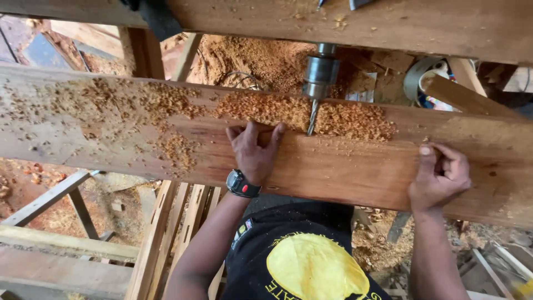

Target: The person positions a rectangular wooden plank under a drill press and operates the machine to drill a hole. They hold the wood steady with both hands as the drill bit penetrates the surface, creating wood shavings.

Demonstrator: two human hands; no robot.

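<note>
A long reddish wooden plank [344, 172] lies across the view, its top strewn with wood shavings [338, 118]. A steel drill chuck [321, 71] hangs above it, and its bit [312, 118] meets the plank among the shavings. My left hand [254, 151], with a black wristwatch, grips the plank's near face just left of the bit, fingers hooked over the top edge. My right hand [440, 176] clasps the plank's near edge farther right, thumb on top.
A wooden beam [422, 25] of the machine runs across the top. Sawdust piles [261, 58] lie behind the plank. Wooden slats [177, 233] and a metal frame [53, 197] stand below left. A roll of tape [425, 75] sits at the upper right.
</note>
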